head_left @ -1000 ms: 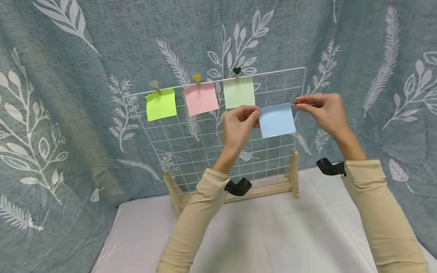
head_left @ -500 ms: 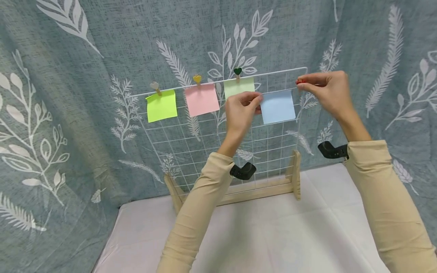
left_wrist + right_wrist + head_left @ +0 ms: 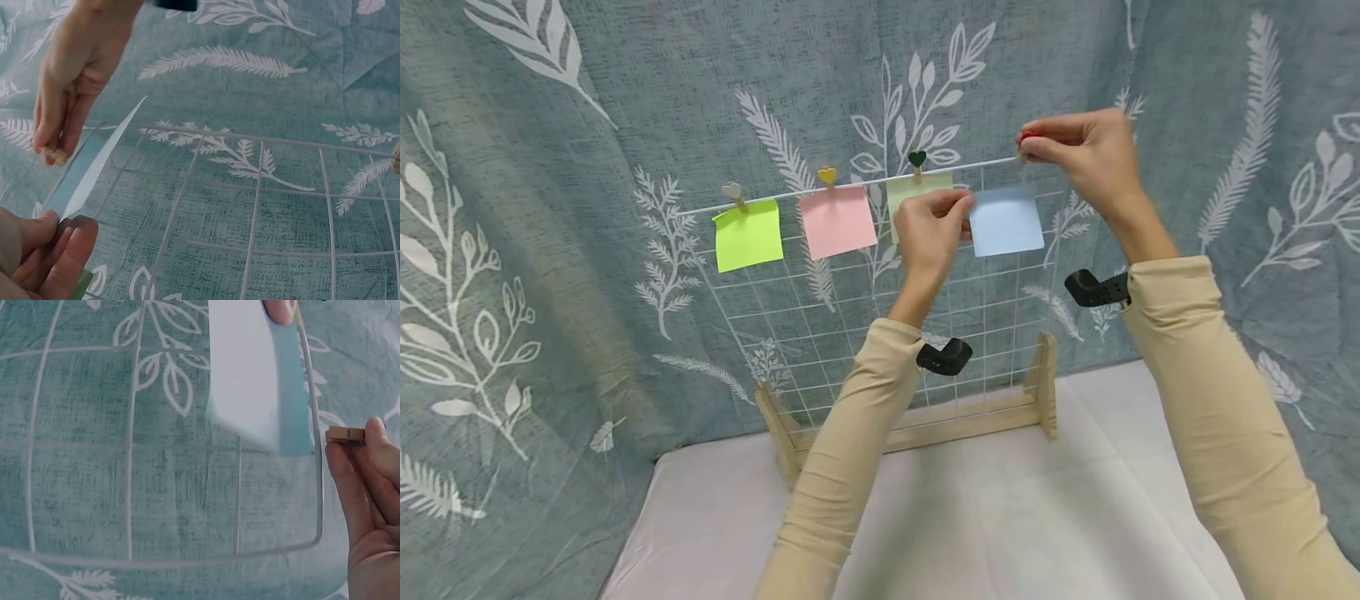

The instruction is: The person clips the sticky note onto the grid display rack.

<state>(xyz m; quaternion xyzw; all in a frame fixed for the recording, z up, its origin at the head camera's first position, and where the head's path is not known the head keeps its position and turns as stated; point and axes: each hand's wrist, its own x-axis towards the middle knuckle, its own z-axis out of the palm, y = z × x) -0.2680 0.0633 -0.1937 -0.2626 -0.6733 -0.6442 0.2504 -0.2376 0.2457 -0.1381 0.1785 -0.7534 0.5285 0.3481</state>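
Note:
My left hand (image 3: 931, 229) pinches the left edge of a blue paper note (image 3: 1007, 222), which lies against the upper right part of a white wire grid (image 3: 985, 304). In the left wrist view the note stands edge-on beside the grid. Between its thumb and fingers, my right hand (image 3: 1086, 154) holds a small wooden clothespin (image 3: 345, 434) with a red top. The clothespin is close to the grid's top bar, above the note; in the right wrist view it is apart from the paper. Part of the pale green note (image 3: 943, 180) is hidden behind my left hand.
A yellow-green note (image 3: 748, 236) and a pink note (image 3: 838, 222) hang from the top bar by heart-topped clothespins. A dark green heart clothespin (image 3: 917, 161) holds the pale green note. The grid's wooden stand (image 3: 970, 425) is on a white-covered table (image 3: 1000, 517), before a leaf-patterned curtain.
Both hands have moved upward. The blue note has risen toward the top bar with my left hand, and my right hand has brought the clothespin up and slightly left to bar height.

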